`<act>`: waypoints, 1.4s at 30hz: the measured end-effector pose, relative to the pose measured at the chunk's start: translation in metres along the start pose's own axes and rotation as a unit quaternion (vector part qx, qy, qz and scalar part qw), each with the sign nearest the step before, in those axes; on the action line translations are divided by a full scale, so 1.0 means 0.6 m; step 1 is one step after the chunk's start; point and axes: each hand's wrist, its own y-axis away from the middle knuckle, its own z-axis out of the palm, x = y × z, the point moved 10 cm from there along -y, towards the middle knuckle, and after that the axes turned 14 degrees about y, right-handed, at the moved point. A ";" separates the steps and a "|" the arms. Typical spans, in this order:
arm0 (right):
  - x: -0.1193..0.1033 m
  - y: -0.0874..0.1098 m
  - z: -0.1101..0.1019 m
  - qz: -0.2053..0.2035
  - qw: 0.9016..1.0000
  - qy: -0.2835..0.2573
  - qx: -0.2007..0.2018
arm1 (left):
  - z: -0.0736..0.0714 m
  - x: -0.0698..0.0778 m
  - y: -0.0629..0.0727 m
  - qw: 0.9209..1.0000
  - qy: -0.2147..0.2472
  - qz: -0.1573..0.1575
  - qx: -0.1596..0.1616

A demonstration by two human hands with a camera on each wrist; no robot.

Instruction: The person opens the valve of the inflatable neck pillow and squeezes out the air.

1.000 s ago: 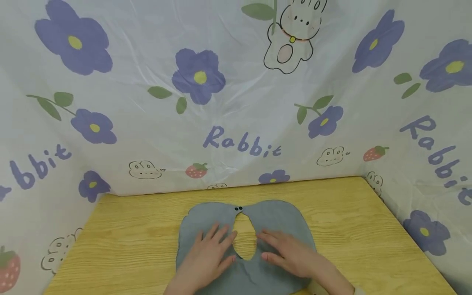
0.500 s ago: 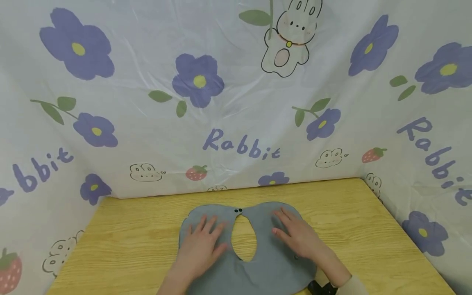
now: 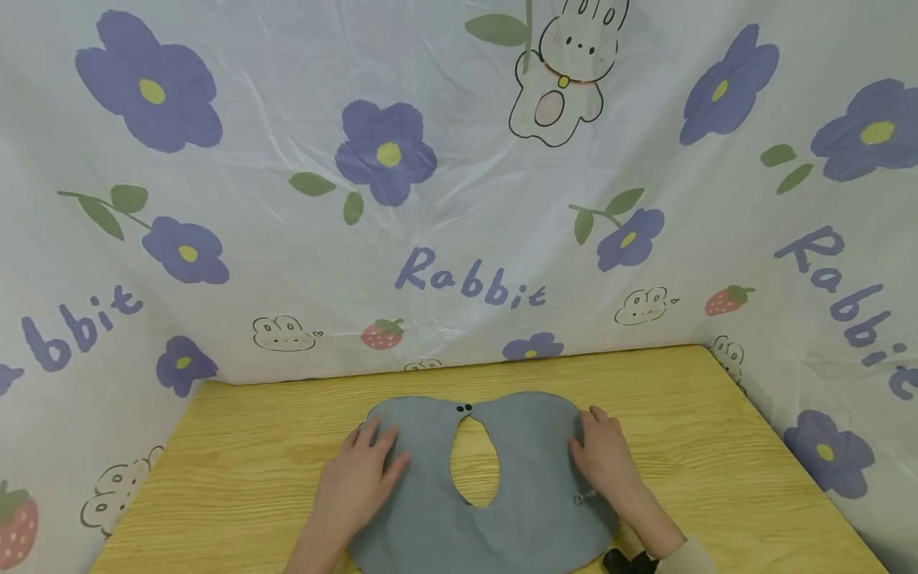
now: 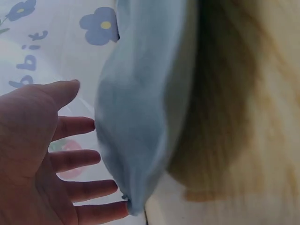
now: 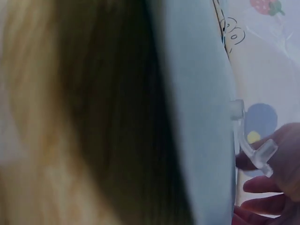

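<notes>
A grey-blue inflatable neck pillow [image 3: 531, 454] lies on the table, its oval opening framing bare wood. Two dark snap buttons [image 3: 464, 408] hold its ends together at the far side. My left hand [image 3: 354, 482] rests on the pillow's left edge; in the left wrist view its fingers [image 4: 79, 160] are spread and straight, tips against the fabric. At the right edge is my right hand [image 3: 608, 453], fingers over the far right corner and thumb on top. Near that palm, a clear plastic valve [image 5: 238, 110] with its cap [image 5: 265, 154] on a strap sticks out from the pillow.
The pillow is on a wood-grain table [image 3: 258, 470]. Behind and at both sides hangs a white curtain [image 3: 459, 215] printed with purple flowers and rabbits. A small black object [image 3: 627, 561] shows under my right wrist.
Both hands have moved outward from beside the central opening to the pillow's left and right edges. The pillow stays in about the same place, and its valve now shows beside the right hand.
</notes>
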 end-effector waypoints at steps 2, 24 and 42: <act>0.000 -0.002 -0.003 -0.004 1.000 0.017 0.009 | 0.004 -0.004 0.001 1.000 0.002 -0.005 -0.004; 0.039 -0.021 -0.011 0.028 0.999 -0.019 -0.011 | 0.000 -0.033 -0.002 0.992 0.117 -0.053 0.019; 0.055 -0.042 -0.002 0.029 0.999 -0.003 -0.043 | 0.012 -0.022 -0.022 0.993 0.112 -0.040 0.013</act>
